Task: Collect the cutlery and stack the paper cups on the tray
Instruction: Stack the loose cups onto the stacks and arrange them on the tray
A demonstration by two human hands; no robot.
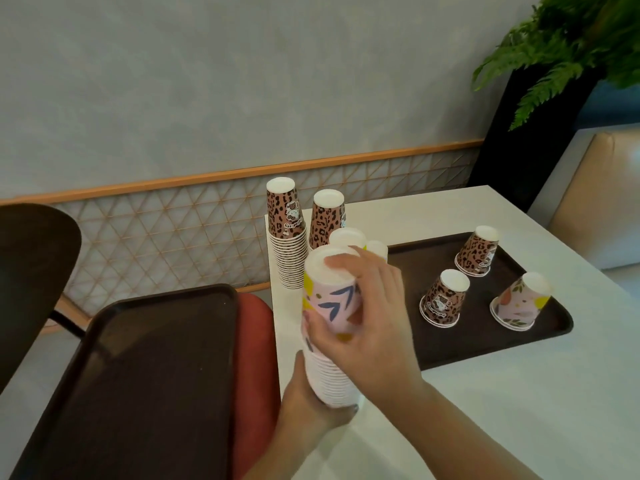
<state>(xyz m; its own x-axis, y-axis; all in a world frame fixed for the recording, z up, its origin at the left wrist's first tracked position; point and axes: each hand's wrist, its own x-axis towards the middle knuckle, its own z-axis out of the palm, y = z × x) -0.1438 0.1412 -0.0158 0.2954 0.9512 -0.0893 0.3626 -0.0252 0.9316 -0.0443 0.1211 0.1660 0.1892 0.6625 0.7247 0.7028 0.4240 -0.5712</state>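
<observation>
Both hands hold one tall stack of upturned floral cups at the table's left edge: the left hand wraps its lower rims, the right hand grips the top cup, fingertips on its base. Behind stand two leopard stacks at the far left corner. Three single cups sit upturned on the tray mid-table. An empty tray lies off the table's left edge.

A tall stack of upside-down floral paper cups stood at the white table's near-left edge, two leopard-print stacks stood behind it, and on the dark tray sat three inverted cups — two leopard-print, one floral — spaced apart.
</observation>
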